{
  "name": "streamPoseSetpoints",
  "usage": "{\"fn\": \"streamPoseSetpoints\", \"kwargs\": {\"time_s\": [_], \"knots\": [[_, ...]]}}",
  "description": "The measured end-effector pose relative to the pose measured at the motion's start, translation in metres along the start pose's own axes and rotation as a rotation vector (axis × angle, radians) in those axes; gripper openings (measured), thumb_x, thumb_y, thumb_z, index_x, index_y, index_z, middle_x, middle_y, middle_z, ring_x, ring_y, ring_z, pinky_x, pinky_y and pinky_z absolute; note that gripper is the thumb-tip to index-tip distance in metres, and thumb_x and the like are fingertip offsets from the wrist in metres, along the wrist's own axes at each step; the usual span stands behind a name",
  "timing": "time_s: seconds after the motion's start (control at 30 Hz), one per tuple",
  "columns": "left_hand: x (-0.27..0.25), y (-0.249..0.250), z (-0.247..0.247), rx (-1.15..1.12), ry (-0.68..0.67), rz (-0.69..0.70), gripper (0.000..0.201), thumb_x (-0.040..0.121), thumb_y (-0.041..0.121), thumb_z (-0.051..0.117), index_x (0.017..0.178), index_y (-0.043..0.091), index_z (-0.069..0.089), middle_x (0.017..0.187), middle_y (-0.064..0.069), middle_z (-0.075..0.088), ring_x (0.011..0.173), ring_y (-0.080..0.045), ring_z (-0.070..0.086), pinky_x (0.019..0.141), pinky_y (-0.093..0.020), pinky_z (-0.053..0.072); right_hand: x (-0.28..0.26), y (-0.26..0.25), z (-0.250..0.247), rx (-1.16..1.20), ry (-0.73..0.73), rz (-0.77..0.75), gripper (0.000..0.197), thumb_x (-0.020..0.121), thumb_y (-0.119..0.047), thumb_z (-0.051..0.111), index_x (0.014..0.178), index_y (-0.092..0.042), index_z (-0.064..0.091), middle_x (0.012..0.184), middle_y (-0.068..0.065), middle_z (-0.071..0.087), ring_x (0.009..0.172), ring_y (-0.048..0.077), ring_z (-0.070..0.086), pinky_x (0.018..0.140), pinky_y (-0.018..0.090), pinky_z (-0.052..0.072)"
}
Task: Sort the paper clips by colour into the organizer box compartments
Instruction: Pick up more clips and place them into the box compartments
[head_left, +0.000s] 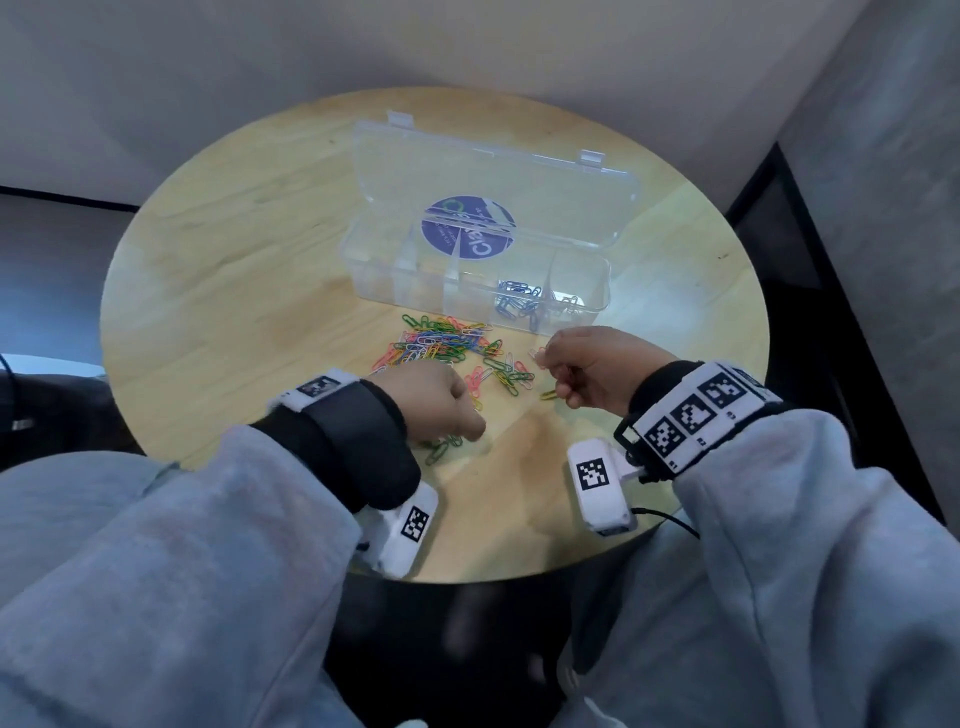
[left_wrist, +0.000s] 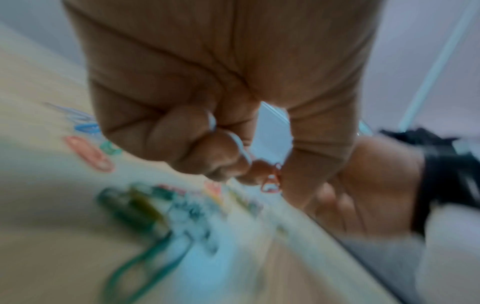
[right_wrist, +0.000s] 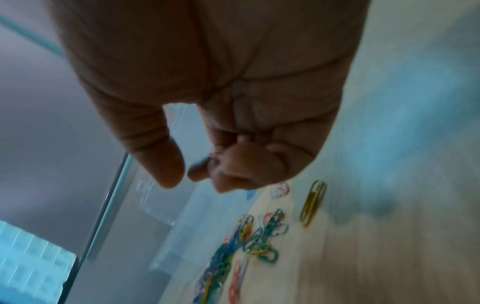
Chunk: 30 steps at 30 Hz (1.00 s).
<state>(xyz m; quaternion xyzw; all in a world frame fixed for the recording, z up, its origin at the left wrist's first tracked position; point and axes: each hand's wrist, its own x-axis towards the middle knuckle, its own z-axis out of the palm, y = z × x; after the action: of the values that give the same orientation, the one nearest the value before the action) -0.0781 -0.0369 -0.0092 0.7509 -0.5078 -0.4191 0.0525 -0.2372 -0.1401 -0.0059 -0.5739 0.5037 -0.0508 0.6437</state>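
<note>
A clear organizer box (head_left: 363, 270) stands open at the table's far side. One compartment holds blue clips (head_left: 514, 296) and the rightmost one pale clips (head_left: 569, 304). A loose pile of mixed-colour paper clips (head_left: 447, 343) lies in front of the box. My left hand (head_left: 447, 402) hovers low at the pile's near edge with its fingers curled. In the blurred left wrist view its fingertips pinch a small red clip (left_wrist: 271, 183). My right hand (head_left: 566, 369) is raised just right of the pile and pinches a pale clip (head_left: 537, 356) between thumb (right_wrist: 166, 164) and fingers.
The round wooden table (head_left: 234, 270) has bare wood to the left and right of the box. The open lid (head_left: 493, 176) leans back behind the compartments. Green clips (head_left: 439, 449) lie near my left thumb, and a lone yellow clip (head_left: 548, 395) lies under my right hand.
</note>
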Motion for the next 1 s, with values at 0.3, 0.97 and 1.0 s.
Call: {"fn": "streamPoseSetpoints", "kwargs": {"time_s": [0.3,0.97,1.0], "knots": [[-0.015,-0.014,-0.045,-0.964,0.121,-0.007,0.003,0.055,0.006,0.043,0.057,0.008,0.042,0.062,-0.009,0.051,0.036,-0.007,0.047,0.034,-0.011,0.034,0.009,-0.013,0.021,-0.542,0.019,-0.131,0.030,0.082,-0.025,0.069,0.065,-0.018,0.046,0.055,-0.003,0.045,0.050,0.012,0.041,0.047,0.021,0.036],[0.006,-0.017,-0.021,0.095,0.132,-0.037,0.014,0.081,0.020,0.062,0.078,0.028,0.051,0.071,0.011,0.050,0.071,-0.015,0.055,0.064,-0.023,0.041,0.039,-0.015,0.057,-1.085,0.162,-0.128,0.021,0.084,-0.034,0.061,0.088,-0.014,0.058,0.085,0.003,0.060,0.077,0.019,0.054,0.059,0.024,0.039],[0.006,-0.015,-0.020,0.177,0.140,-0.038,0.010,0.081,0.021,0.062,0.081,0.029,0.054,0.071,0.012,0.048,0.075,-0.015,0.052,0.061,-0.022,0.038,0.040,-0.015,0.056,-1.089,0.157,-0.119,0.020,0.083,-0.033,0.062,0.087,-0.014,0.058,0.083,0.003,0.059,0.076,0.019,0.054,0.059,0.024,0.040]]}}
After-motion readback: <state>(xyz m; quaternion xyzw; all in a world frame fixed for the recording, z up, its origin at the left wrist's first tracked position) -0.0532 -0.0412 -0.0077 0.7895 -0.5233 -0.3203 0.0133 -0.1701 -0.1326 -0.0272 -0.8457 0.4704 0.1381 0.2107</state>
